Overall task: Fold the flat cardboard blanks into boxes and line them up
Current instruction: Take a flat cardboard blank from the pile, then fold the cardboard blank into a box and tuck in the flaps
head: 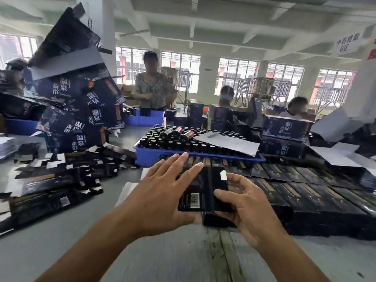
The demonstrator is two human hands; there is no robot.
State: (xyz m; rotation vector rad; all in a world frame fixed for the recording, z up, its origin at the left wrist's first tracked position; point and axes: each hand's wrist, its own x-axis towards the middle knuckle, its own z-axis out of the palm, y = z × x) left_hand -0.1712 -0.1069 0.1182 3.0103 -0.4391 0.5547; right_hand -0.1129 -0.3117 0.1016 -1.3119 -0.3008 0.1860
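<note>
glossy dark cardboard box (203, 192) — white paper tab, smooth blue plastic tray (150, 154), matt grey table (61, 249)

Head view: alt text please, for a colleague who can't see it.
Both hands handle a black box beside rows of finished boxes; the left hand lies open along its side, the right hand grips its near end. Flat blanks lie left.

Both forearms are bare from the lower frame edge up to the wrists, with no sleeve in view. The left hand (158, 200) and the right hand (244, 208) wear no gloves, rings, watch or bands. The fingers (191, 169) have short, unpainted nails.
</note>
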